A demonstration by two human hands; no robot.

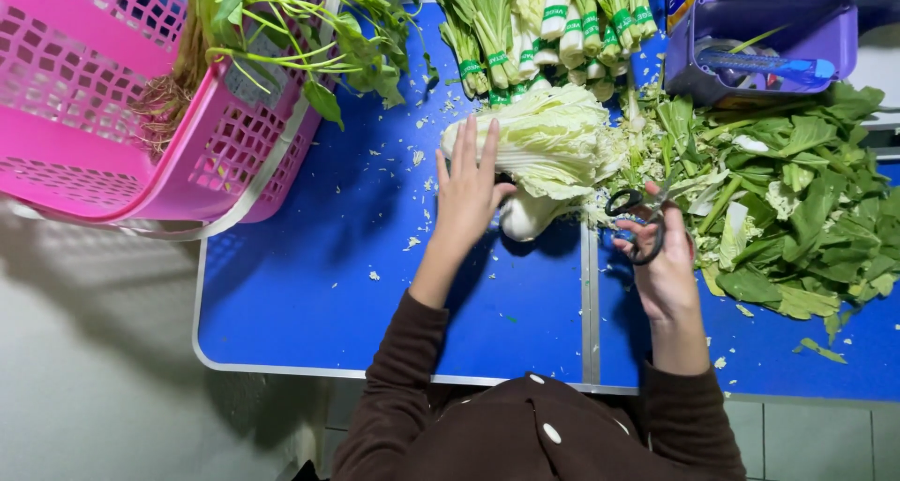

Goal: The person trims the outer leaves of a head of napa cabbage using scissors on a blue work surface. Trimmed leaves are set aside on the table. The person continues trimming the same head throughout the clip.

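A pale green napa cabbage (553, 143) lies on the blue table (309, 284) with its white stem end toward me. My left hand (469, 186) rests flat with fingers spread beside the cabbage's left side, holding nothing. Black-handled scissors (637, 220) sit in my right hand (661, 256), just right of the cabbage's stem, blades pointing toward the leaf pile.
A pink plastic basket (112, 115) with leafy rooted greens (291, 40) overhangs the table's left end. Banded bunches of greens (544, 31) lie at the back. A heap of cut green leaves (797, 200) fills the right. A purple box (759, 40) holds a blue tool.
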